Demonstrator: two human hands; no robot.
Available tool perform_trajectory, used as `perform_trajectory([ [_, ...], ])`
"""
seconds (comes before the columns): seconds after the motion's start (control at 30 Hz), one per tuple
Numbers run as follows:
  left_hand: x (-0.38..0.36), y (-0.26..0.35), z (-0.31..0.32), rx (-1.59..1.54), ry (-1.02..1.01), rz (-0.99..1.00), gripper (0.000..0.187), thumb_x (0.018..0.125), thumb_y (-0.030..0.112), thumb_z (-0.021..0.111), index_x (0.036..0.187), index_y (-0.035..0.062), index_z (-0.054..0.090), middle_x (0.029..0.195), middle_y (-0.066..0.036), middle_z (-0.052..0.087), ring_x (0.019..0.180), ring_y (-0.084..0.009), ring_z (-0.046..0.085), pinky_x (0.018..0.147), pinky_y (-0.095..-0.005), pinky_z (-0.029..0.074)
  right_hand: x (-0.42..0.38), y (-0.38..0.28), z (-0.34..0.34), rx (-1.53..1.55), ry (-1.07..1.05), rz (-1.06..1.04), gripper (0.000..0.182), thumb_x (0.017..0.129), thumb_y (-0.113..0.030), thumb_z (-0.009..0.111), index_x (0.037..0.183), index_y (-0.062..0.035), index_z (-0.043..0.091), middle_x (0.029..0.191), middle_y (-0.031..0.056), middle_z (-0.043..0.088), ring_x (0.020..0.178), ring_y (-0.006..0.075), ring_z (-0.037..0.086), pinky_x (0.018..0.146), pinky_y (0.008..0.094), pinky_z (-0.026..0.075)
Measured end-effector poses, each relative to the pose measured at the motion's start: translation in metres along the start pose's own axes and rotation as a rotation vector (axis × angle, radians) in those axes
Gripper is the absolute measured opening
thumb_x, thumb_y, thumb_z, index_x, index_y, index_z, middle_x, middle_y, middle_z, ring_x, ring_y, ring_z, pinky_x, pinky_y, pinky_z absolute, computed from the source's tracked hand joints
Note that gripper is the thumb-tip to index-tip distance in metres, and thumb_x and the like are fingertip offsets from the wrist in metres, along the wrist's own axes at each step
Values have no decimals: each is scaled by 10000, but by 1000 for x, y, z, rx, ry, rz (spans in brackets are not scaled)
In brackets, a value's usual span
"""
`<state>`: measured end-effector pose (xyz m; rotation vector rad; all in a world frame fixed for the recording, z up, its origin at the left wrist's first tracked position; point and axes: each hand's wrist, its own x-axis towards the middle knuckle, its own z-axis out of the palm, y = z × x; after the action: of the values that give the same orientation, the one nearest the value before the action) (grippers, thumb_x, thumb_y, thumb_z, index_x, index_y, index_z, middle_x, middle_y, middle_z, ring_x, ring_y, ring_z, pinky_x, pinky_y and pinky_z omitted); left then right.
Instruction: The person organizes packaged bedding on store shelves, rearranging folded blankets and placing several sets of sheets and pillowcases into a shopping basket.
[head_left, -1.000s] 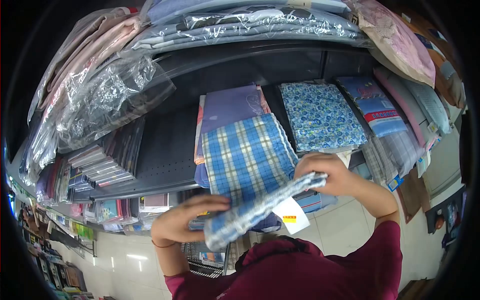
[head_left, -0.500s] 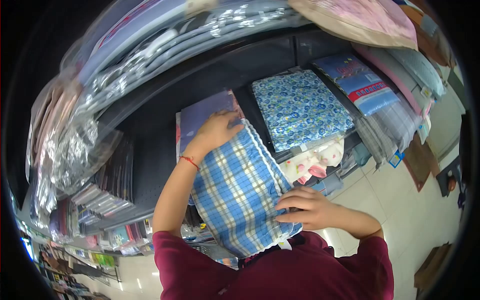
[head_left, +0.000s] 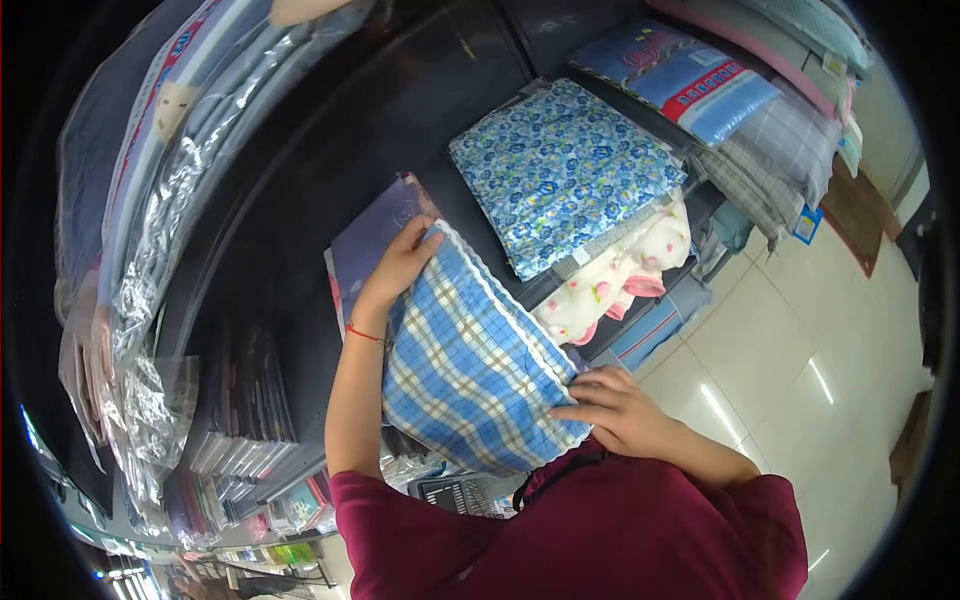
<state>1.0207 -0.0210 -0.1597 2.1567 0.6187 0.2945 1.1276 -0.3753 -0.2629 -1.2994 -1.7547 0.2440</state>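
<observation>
Fingers of the left hand point(head_left: 400, 262), nearly closed, pinch the plaid cloth point(head_left: 470, 360) at its upper corner; the right hand point(head_left: 622, 412), fingers slightly parted, overlaps its lower corner, grip unverified. Cloth spans between the 2, apparently to straighten its edge.

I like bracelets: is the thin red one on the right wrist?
No, the bracelet circles the left wrist; the right wrist is bare.

Gap between purple packet point(head_left: 368, 240) and floral pack point(head_left: 570, 175); plaid cloth point(head_left: 470, 360) seemingly narrows it
</observation>
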Motion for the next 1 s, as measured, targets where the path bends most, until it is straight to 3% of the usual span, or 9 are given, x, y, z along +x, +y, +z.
perform_trajectory([
  [0.2,-4,-3,10,106,21,49,187,932,203,556,1011,33,544,874,-20,553,832,-105,489,770,-254,403,-8,-12,-12,438,-20,142,419,740,-78,669,1155,-102,617,1170,80,583,1178,258,499,1091,551,211],
  [0.33,-5,-8,14,195,72,93,202,936,219,549,1010,31,536,881,-51,580,836,-125,522,776,-272,418,-21,-5,0,565,214,303,249,798,-28,651,1043,-71,652,985,78,646,945,224,606,1014,418,366],
  [0.37,-6,-8,15,205,83,96,202,935,220,549,1009,33,534,872,-57,580,826,-130,524,770,-275,420,-20,-6,2,512,297,294,191,826,6,615,1003,-52,654,914,90,649,869,210,613,899,329,442],
  [0.5,-6,-8,16,236,127,116,195,932,218,552,1004,39,529,842,-73,575,791,-143,528,750,-281,425,-15,-4,12,510,398,491,311,828,9,595,1137,-20,571,943,106,622,863,211,608,771,298,466],
  [0.6,-7,-5,18,299,183,154,181,932,208,549,1002,43,531,824,-74,571,765,-143,525,735,-274,425,-12,-4,10,442,408,471,388,823,24,574,1205,-20,525,891,88,582,808,191,587,735,294,459],
  [0.63,-8,-4,20,328,204,169,175,932,204,548,1002,44,532,818,-74,570,755,-142,523,730,-271,425,-14,0,13,315,418,328,494,814,43,552,1293,-28,456,817,66,523,739,170,543,701,286,446],
  [0.77,-8,-5,24,400,224,173,177,918,186,558,1025,45,543,947,-105,582,888,-220,534,806,-327,421,-5,29,25,473,265,518,692,800,18,541,1423,-36,243,780,69,488,720,161,523,690,274,435],
  [0.83,-7,-16,27,618,335,340,183,909,179,565,1037,49,550,1032,-121,578,972,-279,522,853,-366,411,4,53,34,552,182,554,612,794,-13,546,1369,-18,336,783,85,502,725,182,535,694,291,443],
  [1.0,-13,-4,28,615,306,181,221,895,196,575,1074,69,549,1087,-135,564,1015,-350,489,891,-414,392,12,91,71,339,135,400,397,772,-75,565,1154,31,539,857,148,567,799,287,576,736,375,463],
])
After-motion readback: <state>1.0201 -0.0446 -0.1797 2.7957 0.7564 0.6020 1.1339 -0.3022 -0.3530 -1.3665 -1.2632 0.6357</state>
